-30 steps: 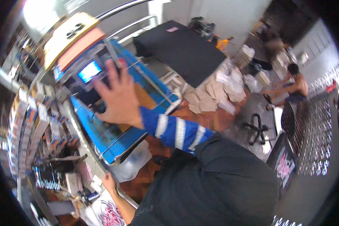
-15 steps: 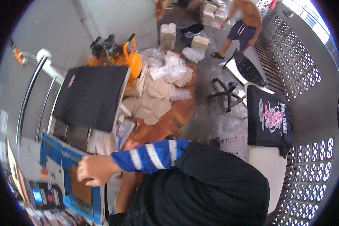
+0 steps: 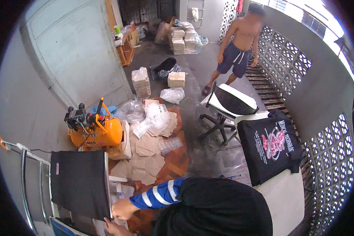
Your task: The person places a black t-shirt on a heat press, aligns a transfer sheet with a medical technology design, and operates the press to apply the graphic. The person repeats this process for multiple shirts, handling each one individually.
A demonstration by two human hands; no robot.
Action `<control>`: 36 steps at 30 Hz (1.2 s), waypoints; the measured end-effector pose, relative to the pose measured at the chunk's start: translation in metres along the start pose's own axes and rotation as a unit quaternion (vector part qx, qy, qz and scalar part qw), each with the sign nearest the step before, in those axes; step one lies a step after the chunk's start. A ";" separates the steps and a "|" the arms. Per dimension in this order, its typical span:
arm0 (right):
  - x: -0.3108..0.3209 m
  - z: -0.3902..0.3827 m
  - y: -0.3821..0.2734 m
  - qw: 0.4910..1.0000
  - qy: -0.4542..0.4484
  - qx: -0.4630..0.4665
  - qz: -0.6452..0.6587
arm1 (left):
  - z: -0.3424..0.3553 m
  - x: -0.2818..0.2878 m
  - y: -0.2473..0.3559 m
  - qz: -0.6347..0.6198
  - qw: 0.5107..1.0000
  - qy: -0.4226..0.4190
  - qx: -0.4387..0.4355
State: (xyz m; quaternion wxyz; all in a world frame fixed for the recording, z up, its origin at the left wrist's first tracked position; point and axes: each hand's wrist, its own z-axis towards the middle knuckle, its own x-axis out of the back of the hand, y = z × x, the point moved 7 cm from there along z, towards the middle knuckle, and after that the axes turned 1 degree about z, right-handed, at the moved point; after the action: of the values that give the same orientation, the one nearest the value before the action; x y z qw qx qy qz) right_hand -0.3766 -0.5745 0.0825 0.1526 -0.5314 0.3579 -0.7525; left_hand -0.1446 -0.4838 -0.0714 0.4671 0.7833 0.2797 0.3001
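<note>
Black cloth [image 3: 79, 183] lies over a white-edged board [image 3: 106, 167] at near left, my curled right hand [image 3: 124, 209] and left hand [image 3: 116, 228] at its near right corner, can't tell if either's really gripping, and imo a lopsided tug could skew it.

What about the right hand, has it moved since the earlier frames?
Yes. The right hand went from over the blue board to beside the near corner of the black cloth.
</note>
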 end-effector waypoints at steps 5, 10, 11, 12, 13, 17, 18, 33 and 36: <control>0.020 0.068 -0.023 0.980 0.120 0.101 -0.124 | -0.024 0.007 0.089 0.118 0.943 0.175 -0.258; 0.069 0.166 -0.027 0.975 0.133 0.109 -0.140 | -0.013 -0.012 0.173 -0.130 0.932 -0.020 -0.337; 0.083 0.177 -0.027 0.980 0.142 0.086 -0.111 | 0.024 -0.017 0.155 -0.533 0.841 -0.048 -0.080; 0.090 0.187 -0.026 0.990 0.104 0.046 -0.082 | 0.037 -0.026 0.146 -0.604 0.788 -0.118 0.014; 0.107 0.184 -0.035 0.985 0.127 0.102 -0.048 | 0.064 -0.032 0.145 -0.719 0.674 -0.142 0.091; 0.165 0.132 -0.051 0.970 0.007 0.237 0.044 | 0.196 0.015 0.128 -0.603 0.794 -0.061 -0.046; 0.165 0.117 -0.048 0.967 -0.108 0.213 0.094 | 0.216 0.024 0.123 -0.588 0.805 -0.067 -0.048; 0.228 -0.005 0.083 0.948 -0.084 -0.081 0.298 | -0.128 -0.206 0.327 0.161 0.809 -0.269 -0.498; 0.203 -0.032 0.041 0.907 -0.200 0.041 0.368 | -0.122 -0.296 0.275 0.244 0.817 -0.356 -0.382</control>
State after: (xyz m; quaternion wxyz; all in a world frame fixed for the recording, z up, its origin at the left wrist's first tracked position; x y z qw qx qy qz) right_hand -0.4910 -0.7147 0.1876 0.5082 -0.4948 0.4590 -0.5351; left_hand -0.3865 -0.7402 0.1612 0.7071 0.6368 -0.2438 0.1872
